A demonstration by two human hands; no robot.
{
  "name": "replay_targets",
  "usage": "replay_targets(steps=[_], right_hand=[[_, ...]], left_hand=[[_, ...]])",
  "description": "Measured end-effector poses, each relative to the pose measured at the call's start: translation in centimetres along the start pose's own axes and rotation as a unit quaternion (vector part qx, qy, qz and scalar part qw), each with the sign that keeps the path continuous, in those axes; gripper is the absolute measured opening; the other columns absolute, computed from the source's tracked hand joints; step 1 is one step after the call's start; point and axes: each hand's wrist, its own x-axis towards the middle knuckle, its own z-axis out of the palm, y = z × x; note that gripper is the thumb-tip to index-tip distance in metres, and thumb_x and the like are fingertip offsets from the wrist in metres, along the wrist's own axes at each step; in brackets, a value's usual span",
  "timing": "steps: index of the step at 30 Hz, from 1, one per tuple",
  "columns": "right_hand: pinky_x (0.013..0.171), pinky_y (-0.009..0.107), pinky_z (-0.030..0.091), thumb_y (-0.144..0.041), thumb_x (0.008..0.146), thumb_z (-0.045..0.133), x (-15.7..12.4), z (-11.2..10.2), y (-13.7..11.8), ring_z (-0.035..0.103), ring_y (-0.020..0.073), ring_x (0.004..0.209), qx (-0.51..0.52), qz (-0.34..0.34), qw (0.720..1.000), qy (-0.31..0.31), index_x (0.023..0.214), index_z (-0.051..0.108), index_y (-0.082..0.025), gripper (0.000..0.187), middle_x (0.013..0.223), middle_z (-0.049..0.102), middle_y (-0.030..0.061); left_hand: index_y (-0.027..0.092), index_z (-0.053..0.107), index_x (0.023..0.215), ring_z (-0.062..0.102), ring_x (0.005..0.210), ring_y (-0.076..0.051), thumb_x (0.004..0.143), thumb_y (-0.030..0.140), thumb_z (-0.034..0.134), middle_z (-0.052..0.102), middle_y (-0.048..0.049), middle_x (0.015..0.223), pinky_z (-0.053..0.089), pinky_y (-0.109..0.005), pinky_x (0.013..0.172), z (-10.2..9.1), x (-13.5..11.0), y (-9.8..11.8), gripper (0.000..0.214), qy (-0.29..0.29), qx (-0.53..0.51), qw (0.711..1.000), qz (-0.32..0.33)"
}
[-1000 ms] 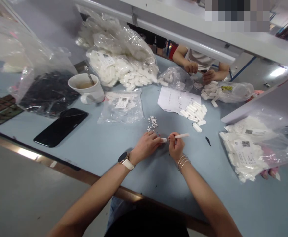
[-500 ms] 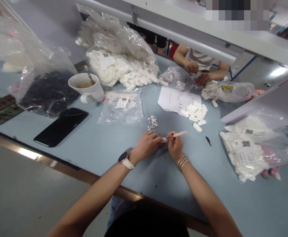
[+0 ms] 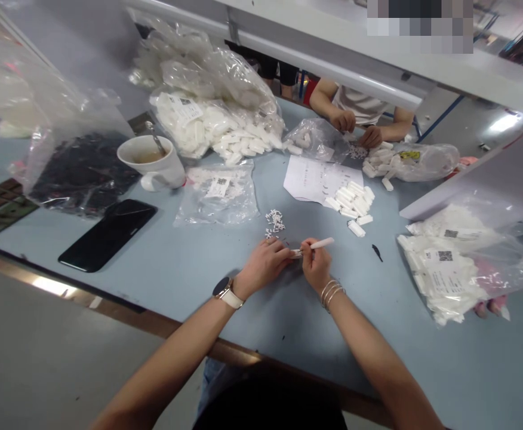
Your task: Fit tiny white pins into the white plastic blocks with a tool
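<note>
My left hand (image 3: 268, 263) is closed on a small white plastic piece (image 3: 295, 254), which rests at the table surface and is partly hidden by the fingers. In a pen-like grip, my right hand (image 3: 316, 263) holds a white pen-shaped tool (image 3: 322, 243) with its back end pointing up and right. The tool's tip is at the white piece; whether it touches cannot be made out. Just beyond my left hand lies a loose heap of tiny white parts (image 3: 274, 221). Farther off, a pile of white plastic pieces (image 3: 353, 200) sits partly on a paper sheet (image 3: 304, 182).
A phone (image 3: 108, 235), a mug with a spoon (image 3: 163, 170) and a bag of dark parts (image 3: 82, 170) are at the left. Bags of white parts (image 3: 239, 128) stand at the back, another bag (image 3: 445, 275) at right. Across the table a co-worker's hands (image 3: 371, 136) handle small parts.
The view has shifted slightly. Both my hands keep nearly the same pose at the white piece. The co-worker's hands have moved a little.
</note>
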Motion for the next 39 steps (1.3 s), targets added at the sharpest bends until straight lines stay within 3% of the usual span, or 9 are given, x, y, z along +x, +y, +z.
replay_targets(steps=[4,8,19,30,39], right_hand=[[0.058,0.025,0.049,-0.039,0.096,0.036,-0.34,0.08,0.12,0.059,0.0135,0.056,0.059,0.056,0.997,0.01,0.083,0.054,-0.021,0.029,0.067,0.062,0.0013],[0.058,0.024,0.049,-0.04,0.096,0.038,-0.31,0.13,0.05,0.059,0.0132,0.057,0.074,0.062,0.995,-0.004,0.083,0.055,-0.021,0.029,0.067,0.061,0.0006],[0.058,0.025,0.048,-0.04,0.096,0.037,0.0,-0.06,-0.37,0.058,0.0134,0.055,0.053,0.044,0.998,-0.011,0.081,0.056,-0.019,0.031,0.063,0.061,0.0012],[0.058,0.025,0.047,-0.04,0.097,0.036,0.26,0.1,-0.38,0.058,0.0132,0.056,0.034,0.032,0.999,-0.018,0.086,0.056,-0.019,0.031,0.065,0.062,0.0018],[0.062,0.028,0.048,-0.035,0.096,0.036,0.29,0.44,-0.33,0.06,0.0164,0.061,0.001,-0.025,0.999,-0.039,0.087,0.057,-0.019,0.028,0.071,0.064,0.0052]], left_hand=[[0.021,0.065,0.091,0.052,0.075,-0.017,0.092,0.027,0.052,0.059,-0.0044,0.077,0.042,-0.03,0.069,0.23,-0.04,-0.08,0.015,0.008,0.007,1.0,0.0],[0.02,0.064,0.091,0.054,0.076,-0.017,0.091,0.026,0.053,0.061,-0.0046,0.079,0.044,-0.031,0.071,0.29,-0.06,-0.08,0.012,0.022,-0.01,1.0,-0.004],[0.018,0.055,0.096,0.057,0.079,-0.02,0.085,0.024,0.059,0.063,-0.0042,0.082,0.046,-0.034,0.071,0.25,-0.12,-0.01,0.012,0.023,-0.038,0.998,-0.053],[0.018,0.054,0.084,0.055,0.074,-0.019,0.086,0.026,0.059,0.059,-0.0033,0.077,0.045,-0.031,0.066,0.36,-0.18,-0.33,0.01,0.018,-0.031,0.998,-0.044],[0.018,0.055,0.083,0.054,0.072,-0.018,0.086,0.024,0.058,0.058,-0.0028,0.075,0.046,-0.032,0.066,0.3,-0.17,-0.4,0.007,0.019,-0.046,0.998,-0.045]])
